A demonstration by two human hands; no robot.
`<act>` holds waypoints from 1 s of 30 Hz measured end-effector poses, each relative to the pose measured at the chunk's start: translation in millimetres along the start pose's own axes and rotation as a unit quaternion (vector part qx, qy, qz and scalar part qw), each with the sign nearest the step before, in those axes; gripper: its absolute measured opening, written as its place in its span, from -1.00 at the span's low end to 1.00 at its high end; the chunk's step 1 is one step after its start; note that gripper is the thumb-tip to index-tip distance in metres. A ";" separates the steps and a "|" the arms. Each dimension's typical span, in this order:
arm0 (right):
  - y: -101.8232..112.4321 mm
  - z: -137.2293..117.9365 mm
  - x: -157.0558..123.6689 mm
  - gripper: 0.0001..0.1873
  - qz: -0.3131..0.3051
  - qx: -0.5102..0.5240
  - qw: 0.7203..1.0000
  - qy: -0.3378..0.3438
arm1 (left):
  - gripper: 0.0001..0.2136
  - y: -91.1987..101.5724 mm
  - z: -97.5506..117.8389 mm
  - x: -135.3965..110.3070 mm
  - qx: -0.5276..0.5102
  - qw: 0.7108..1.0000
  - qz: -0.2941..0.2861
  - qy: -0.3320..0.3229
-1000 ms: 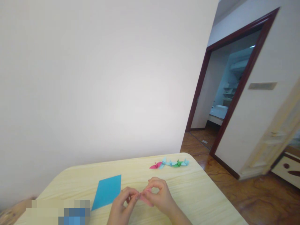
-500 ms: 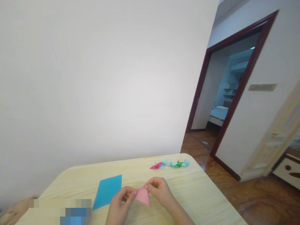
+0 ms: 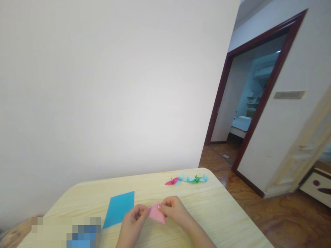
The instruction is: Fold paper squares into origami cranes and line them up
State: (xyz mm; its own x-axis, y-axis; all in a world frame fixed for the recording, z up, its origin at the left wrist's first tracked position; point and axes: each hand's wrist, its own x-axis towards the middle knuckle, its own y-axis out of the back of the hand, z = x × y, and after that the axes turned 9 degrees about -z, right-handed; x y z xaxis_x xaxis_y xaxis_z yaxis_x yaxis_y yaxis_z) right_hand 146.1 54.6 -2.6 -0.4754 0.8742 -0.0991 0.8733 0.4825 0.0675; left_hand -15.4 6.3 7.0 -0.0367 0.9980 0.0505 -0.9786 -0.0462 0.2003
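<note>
A small piece of folded pink paper [image 3: 157, 213] is held above the table between my two hands. My left hand [image 3: 134, 220] pinches its left side between thumb and fingertips. On the other side, my right hand [image 3: 173, 210] grips the upper right edge with thumb and index finger. The paper's lower corner points down and to the right. Just left of my left hand lies a flat stack or sheet of blue paper [image 3: 119, 208].
Several folded paper cranes [image 3: 186, 179], red, light blue and green, sit in a row near the far edge of the pale wood table [image 3: 85, 196]. A white wall [image 3: 116, 86] rises behind it. A doorway [image 3: 240, 103] stands at the right. Blurred blocks cover the lower left.
My right thumb and fingers have shifted slightly left over the pink paper, and its lower corner has risen a little. The cranes and blue paper stay in place.
</note>
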 end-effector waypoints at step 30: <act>-4.2 -23.3 -19.9 -0.83 -0.078 -0.162 0.983 -0.048 | -0.75 -6.1 -3.7 -0.1 0.045 0.998 -0.041 -0.018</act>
State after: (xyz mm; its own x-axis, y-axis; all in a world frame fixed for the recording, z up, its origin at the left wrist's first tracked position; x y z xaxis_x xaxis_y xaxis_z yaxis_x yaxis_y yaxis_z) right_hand 149.4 36.5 22.1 -0.5748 0.7867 -0.2253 0.7033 0.6156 0.3554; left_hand -10.2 6.6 2.2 0.0507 0.9966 0.0647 -0.9558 0.0296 0.2925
